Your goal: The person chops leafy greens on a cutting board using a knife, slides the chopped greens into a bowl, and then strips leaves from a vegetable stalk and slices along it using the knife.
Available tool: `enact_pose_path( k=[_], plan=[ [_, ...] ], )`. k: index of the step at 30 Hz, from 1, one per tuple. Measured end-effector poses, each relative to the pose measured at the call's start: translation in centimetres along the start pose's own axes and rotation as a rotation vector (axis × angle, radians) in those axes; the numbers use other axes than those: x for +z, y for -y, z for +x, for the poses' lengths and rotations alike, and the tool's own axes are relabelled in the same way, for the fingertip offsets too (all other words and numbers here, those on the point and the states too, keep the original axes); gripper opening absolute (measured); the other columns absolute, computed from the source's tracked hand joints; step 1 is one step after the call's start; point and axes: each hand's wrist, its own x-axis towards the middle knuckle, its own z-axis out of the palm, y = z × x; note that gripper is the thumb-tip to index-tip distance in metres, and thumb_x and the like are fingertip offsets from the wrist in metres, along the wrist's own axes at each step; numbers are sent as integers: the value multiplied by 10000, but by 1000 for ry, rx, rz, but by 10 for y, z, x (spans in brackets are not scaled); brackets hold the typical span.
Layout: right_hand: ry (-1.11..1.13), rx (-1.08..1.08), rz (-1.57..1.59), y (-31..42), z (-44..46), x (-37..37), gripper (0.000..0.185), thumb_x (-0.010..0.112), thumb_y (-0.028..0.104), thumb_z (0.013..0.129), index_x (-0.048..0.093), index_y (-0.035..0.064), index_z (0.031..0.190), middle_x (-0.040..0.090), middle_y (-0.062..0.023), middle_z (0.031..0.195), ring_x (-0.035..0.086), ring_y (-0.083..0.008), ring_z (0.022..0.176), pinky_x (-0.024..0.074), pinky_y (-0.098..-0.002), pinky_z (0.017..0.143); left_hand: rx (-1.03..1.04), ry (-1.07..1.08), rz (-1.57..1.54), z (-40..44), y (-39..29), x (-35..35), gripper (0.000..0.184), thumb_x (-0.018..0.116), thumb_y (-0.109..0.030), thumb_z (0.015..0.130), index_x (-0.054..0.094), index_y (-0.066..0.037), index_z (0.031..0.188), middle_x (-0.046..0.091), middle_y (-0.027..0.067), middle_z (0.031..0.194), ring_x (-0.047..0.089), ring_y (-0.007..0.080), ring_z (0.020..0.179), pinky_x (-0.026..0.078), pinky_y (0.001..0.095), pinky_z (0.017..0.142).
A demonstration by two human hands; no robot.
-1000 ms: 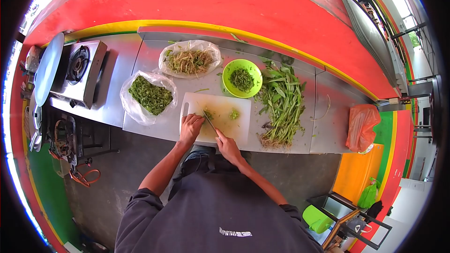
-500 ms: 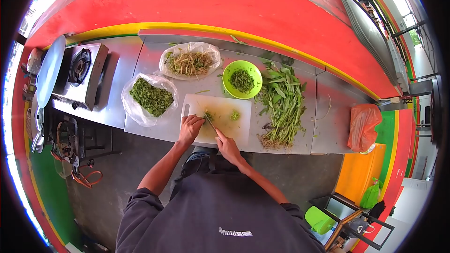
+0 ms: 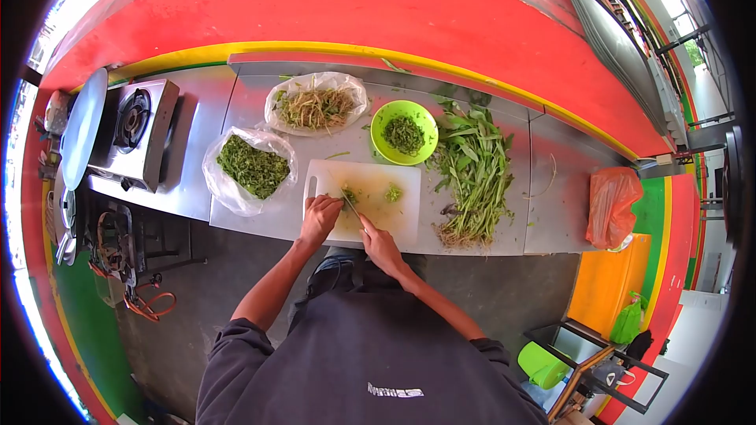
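My right hand [image 3: 381, 245] is closed round the handle of a knife [image 3: 351, 206], whose blade points up and left over a white cutting board [image 3: 403, 228]. Close to the blade, the curled fingers of my left hand [image 3: 321, 215] press on a small bunch of green herbs [image 3: 347, 195]. A little heap of chopped green pieces [image 3: 394, 193] lies on the board's right side. Behind the board stands a lime-green bowl [image 3: 429, 138] with chopped greens inside. To the right spreads a pile of long leafy stalks [image 3: 476, 177] with roots toward me.
One plastic bag [image 3: 228, 203] holds chopped greens; another bag [image 3: 358, 94] holds rooty trimmings. A gas stove [image 3: 153, 138] stands at the left end of the metal counter [image 3: 315, 230]. An orange plastic bag [image 3: 612, 208] sits at the right end. A red wall rises behind.
The view has shifted slightly. Both hands stay at nearly the same place on the board, with the knife still beside the left fingers.
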Motion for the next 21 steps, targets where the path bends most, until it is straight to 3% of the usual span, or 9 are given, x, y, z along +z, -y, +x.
enact_pose_path(
  k=[8, 13, 15, 21],
  plan=[
    [55, 68, 36, 3, -14, -7, 451, 579, 186, 994, 503, 66, 1422, 646, -289, 799, 643, -482, 765, 487, -514, 656, -294, -112, -93, -8, -9, 17, 76, 745, -91, 849, 712, -104, 917, 748, 16, 918, 685, 206, 907, 433, 386, 885],
    [76, 104, 18, 1, -14, -6, 454, 576, 189, 995, 503, 64, 1426, 660, -287, 831, 646, -484, 793, 500, -515, 683, -262, -130, -49, -9, -11, 18, 80, 740, -85, 845, 710, -106, 916, 734, 13, 870, 680, 203, 886, 426, 391, 860],
    [97, 108, -7, -1, -13, -4, 459, 553, 189, 996, 485, 118, 1445, 673, -286, 850, 652, -490, 820, 510, -557, 719, -231, -124, -37, -8, -12, 15, 69, 730, -81, 848, 709, -103, 910, 724, 16, 848, 676, 204, 872, 423, 396, 844],
    [81, 39, -83, -10, -4, 1, 494, 563, 169, 986, 471, 166, 1471, 660, -289, 825, 653, -481, 791, 495, -542, 685, -83, -40, 27, -7, -15, 5, 77, 711, -69, 862, 709, -89, 936, 730, 12, 863, 674, 195, 873, 418, 382, 837]
  ],
)
